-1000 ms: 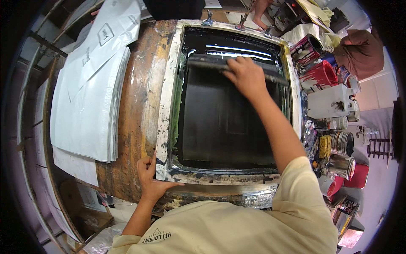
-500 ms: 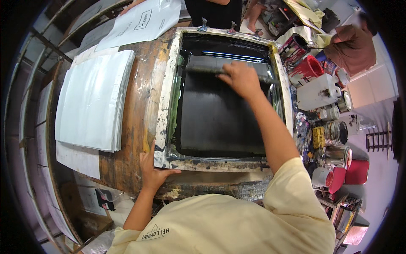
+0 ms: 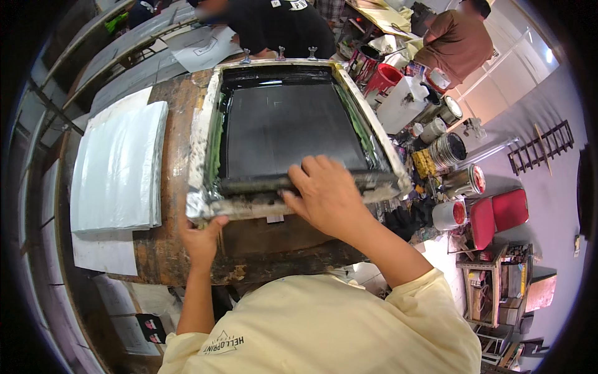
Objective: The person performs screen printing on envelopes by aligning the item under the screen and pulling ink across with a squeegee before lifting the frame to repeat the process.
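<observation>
- My right grip is closed around the squeegee, fingers over its top and thumb on the near side.
- The squeegee lies crosswise inside the near end of the screen frame, directly under my fingers and reaching out to both sides of them.
- Beyond my knuckles stretches the dark mesh, with green strips along its left and right margins.
- My left grip touches the frame's near left corner, thumb at the near edge; some fingers are hidden, so I cannot tell whether it is clamped there.
- Three small clamps stand along the frame's far edge.
- Left of the frame, a stack of white sheets lies on the wooden surface.
- To the right sits a yellow sponge among cans.
</observation>
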`<state>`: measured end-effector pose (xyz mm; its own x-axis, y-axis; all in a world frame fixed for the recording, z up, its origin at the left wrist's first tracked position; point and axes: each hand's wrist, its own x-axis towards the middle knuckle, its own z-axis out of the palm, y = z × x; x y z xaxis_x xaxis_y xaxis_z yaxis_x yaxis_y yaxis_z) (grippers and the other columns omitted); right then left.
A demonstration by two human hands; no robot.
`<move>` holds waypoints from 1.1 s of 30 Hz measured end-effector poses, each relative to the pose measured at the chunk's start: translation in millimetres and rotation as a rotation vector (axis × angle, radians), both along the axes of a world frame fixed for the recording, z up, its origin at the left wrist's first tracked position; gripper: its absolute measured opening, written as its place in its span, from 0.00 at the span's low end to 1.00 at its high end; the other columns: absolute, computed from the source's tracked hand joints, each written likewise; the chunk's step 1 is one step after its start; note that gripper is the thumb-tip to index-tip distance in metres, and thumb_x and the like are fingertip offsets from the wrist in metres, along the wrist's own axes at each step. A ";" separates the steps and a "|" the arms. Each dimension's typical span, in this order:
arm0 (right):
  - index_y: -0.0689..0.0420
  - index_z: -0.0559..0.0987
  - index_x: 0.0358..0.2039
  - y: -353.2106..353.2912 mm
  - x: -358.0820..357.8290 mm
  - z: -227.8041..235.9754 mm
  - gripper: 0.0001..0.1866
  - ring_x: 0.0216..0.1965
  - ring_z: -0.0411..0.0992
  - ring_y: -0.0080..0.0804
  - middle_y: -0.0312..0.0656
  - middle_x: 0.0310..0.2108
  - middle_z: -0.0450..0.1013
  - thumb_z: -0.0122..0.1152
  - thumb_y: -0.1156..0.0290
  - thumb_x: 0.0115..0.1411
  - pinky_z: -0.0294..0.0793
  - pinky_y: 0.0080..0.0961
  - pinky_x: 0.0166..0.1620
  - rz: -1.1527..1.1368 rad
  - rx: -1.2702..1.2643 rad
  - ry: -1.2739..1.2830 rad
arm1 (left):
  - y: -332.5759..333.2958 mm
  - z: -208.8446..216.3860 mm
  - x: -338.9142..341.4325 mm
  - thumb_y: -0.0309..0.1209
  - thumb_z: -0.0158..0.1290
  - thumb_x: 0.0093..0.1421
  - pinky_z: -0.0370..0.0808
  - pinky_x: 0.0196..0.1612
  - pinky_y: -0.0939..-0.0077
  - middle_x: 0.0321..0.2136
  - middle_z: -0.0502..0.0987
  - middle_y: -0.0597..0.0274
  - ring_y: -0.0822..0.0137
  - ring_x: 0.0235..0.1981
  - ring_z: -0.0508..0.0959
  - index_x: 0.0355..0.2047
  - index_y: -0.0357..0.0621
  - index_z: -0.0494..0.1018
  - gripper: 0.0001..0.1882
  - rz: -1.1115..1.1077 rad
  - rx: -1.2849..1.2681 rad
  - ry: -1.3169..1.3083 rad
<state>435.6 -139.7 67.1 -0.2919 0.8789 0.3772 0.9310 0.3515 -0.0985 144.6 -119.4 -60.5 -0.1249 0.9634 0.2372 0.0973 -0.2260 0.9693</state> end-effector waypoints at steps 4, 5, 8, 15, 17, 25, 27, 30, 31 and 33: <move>0.53 0.78 0.41 31.8 -3.7 51.1 0.17 0.40 0.73 0.45 0.43 0.34 0.72 0.68 0.54 0.62 0.66 0.49 0.52 -0.037 0.330 -0.002 | 27.8 65.1 11.3 0.38 0.74 0.62 0.77 0.59 0.69 0.55 0.81 0.56 0.65 0.54 0.81 0.75 0.35 0.62 0.48 0.054 0.140 -0.084; 0.53 0.79 0.40 48.0 0.1 62.6 0.16 0.40 0.74 0.45 0.42 0.33 0.72 0.67 0.54 0.62 0.66 0.49 0.51 -0.022 0.402 0.011 | 34.0 73.1 13.7 0.39 0.73 0.64 0.75 0.63 0.65 0.57 0.80 0.53 0.63 0.57 0.80 0.77 0.35 0.58 0.50 0.021 0.212 -0.129; 0.54 0.79 0.34 78.5 6.4 93.2 0.15 0.37 0.77 0.44 0.41 0.30 0.76 0.64 0.54 0.64 0.65 0.46 0.48 0.025 0.529 0.009 | 30.6 67.5 19.3 0.46 0.67 0.67 0.59 0.75 0.49 0.68 0.69 0.40 0.49 0.70 0.68 0.82 0.39 0.47 0.55 0.014 0.264 0.311; 0.60 0.84 0.34 112.3 2.0 157.9 0.20 0.32 0.79 0.60 0.57 0.28 0.79 0.61 0.54 0.67 0.77 0.49 0.40 0.045 0.478 0.010 | -34.4 -30.3 41.9 0.76 0.45 0.67 0.20 0.72 0.16 0.81 0.36 0.31 0.31 0.82 0.29 0.83 0.43 0.44 0.61 -0.160 -0.219 1.273; 0.66 0.82 0.28 112.1 -5.3 166.1 0.20 0.23 0.78 0.45 0.54 0.21 0.78 0.60 0.60 0.64 0.78 0.41 0.32 -0.004 0.420 0.110 | -39.7 -44.2 43.3 0.79 0.42 0.65 0.18 0.71 0.15 0.82 0.34 0.31 0.33 0.82 0.28 0.83 0.42 0.44 0.63 -0.186 -0.292 1.267; 0.70 0.81 0.25 117.7 -9.5 184.1 0.18 0.17 0.76 0.42 0.52 0.15 0.74 0.61 0.64 0.60 0.76 0.38 0.27 0.069 0.329 0.356 | -39.9 -34.8 50.4 0.82 0.45 0.61 0.18 0.71 0.16 0.83 0.43 0.41 0.38 0.83 0.34 0.81 0.32 0.47 0.69 -0.180 -0.270 1.144; 0.70 0.81 0.24 114.8 -7.4 184.2 0.19 0.18 0.76 0.42 0.53 0.16 0.74 0.61 0.63 0.61 0.76 0.38 0.26 0.045 0.303 0.324 | -37.3 -29.3 53.4 0.75 0.49 0.65 0.23 0.74 0.18 0.82 0.47 0.40 0.38 0.83 0.38 0.80 0.30 0.49 0.64 -0.174 -0.274 1.152; 0.69 0.81 0.24 108.3 -6.1 178.3 0.21 0.18 0.76 0.42 0.53 0.16 0.75 0.61 0.61 0.62 0.76 0.39 0.26 0.009 0.370 0.263 | -22.5 -22.8 54.8 0.59 0.56 0.71 0.40 0.77 0.28 0.77 0.58 0.37 0.37 0.80 0.51 0.77 0.28 0.57 0.51 -0.106 -0.098 1.026; 0.69 0.81 0.24 106.2 -5.1 175.4 0.21 0.18 0.76 0.42 0.52 0.17 0.75 0.61 0.60 0.63 0.76 0.39 0.27 0.003 0.394 0.245 | -16.3 -21.2 54.8 0.53 0.58 0.73 0.47 0.78 0.33 0.75 0.63 0.36 0.36 0.79 0.56 0.75 0.28 0.61 0.45 -0.094 -0.074 0.975; 0.67 0.82 0.26 111.6 -2.3 170.3 0.22 0.22 0.77 0.45 0.53 0.19 0.76 0.61 0.57 0.65 0.77 0.42 0.32 0.033 0.426 0.189 | -4.4 -19.6 54.9 0.41 0.58 0.74 0.62 0.73 0.43 0.69 0.71 0.35 0.35 0.73 0.67 0.71 0.28 0.68 0.34 -0.036 -0.015 0.891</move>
<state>433.3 -28.1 237.5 -0.2085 0.6258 0.7516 0.8985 0.4262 -0.1056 199.5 -123.8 -80.1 0.1302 0.9669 0.2193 0.8093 -0.2314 0.5399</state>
